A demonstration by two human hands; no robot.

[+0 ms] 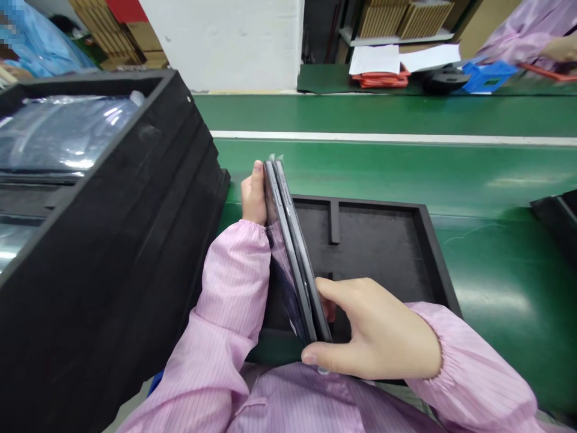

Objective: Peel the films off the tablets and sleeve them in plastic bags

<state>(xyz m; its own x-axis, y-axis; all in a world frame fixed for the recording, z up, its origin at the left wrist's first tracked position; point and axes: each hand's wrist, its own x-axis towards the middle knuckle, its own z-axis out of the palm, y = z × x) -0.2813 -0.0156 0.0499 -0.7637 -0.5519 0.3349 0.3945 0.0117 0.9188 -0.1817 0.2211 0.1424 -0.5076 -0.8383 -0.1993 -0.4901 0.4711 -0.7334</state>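
Note:
Two slim dark grey devices (290,252), possibly tablets, stand on edge side by side, with a wisp of clear film at their far end. My right hand (374,329) grips their near end, thumb below and fingers across the edge. My left hand (253,195) holds them from the left side near the far end, its thumb showing above. Both are over a black foam tray (383,234) with a shallow recess and a narrow divider. The devices hide part of that tray.
A tall stack of black foam trays (112,198) holding plastic-wrapped items rises at the left. Green bench belts (387,114) run behind, with a white stripe. Beyond them lie papers (401,58), a blue bin (489,77) and a co-worker's pink sleeve (532,39).

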